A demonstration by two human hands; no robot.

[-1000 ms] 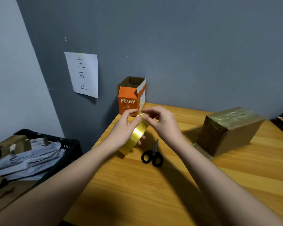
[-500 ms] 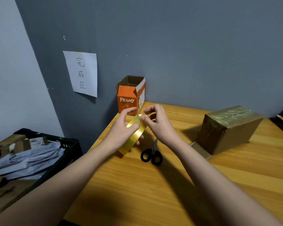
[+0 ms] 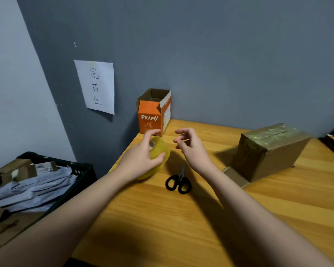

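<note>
The step looks to be freeing the tape's end. The roll (image 3: 161, 151) should be held steady while a fingernail runs round its outer face to find the edge. Once the end is lifted, the strip wants a slow, straight pull toward 3 o'clock, where the box (image 3: 268, 151) stands, so that it does not split or fold back on itself. The scissors (image 3: 178, 183), at 5 o'clock from the roll, lie within easy reach for the cut.

The left hand (image 3: 139, 160) grips the roll from its 8 o'clock side, one digit over the top rim and another curled across the near face. The roll is tilted, its hole facing up. It is near the far-left corner of the table (image 3: 162, 228), at 6 o'clock from the carton (image 3: 149, 120). The right hand (image 3: 193, 149) hovers at 3 o'clock of the roll, apart from it, with fingers curled and thumb and forefinger tips close. Whether they pinch a clear tape end I cannot tell.
</note>
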